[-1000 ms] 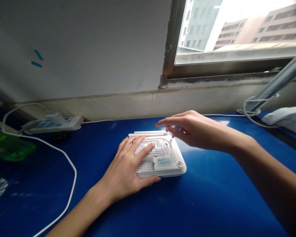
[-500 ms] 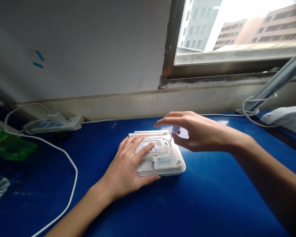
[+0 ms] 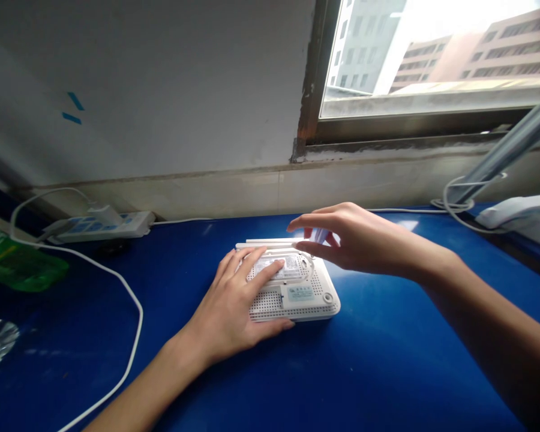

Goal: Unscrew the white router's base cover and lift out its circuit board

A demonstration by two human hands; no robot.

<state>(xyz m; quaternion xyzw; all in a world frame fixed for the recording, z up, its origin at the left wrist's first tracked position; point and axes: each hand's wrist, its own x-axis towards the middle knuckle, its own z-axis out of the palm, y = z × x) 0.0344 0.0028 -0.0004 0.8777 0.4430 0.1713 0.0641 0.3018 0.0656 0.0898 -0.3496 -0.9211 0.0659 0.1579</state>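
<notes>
A white router (image 3: 303,295) lies upside down on the blue table (image 3: 378,354), its vented underside and labels facing up. Its white antennas (image 3: 270,244) lie folded along the far edge. My left hand (image 3: 236,306) rests flat on the router's left half, fingers spread and thumb along the near edge. My right hand (image 3: 348,237) hovers at the router's far right corner, with thumb and fingers pinching the end of an antenna by its hinge.
A white power strip (image 3: 101,225) with a plug sits at the back left, and its white cable (image 3: 130,300) loops across the table. A green packet (image 3: 13,264) lies at the left edge. A lamp arm and base (image 3: 517,210) with coiled cord stand at the right, under the window.
My right hand has lowered slightly and its thumb has closed in on the antenna end. The left hand and the router have stayed where they were.
</notes>
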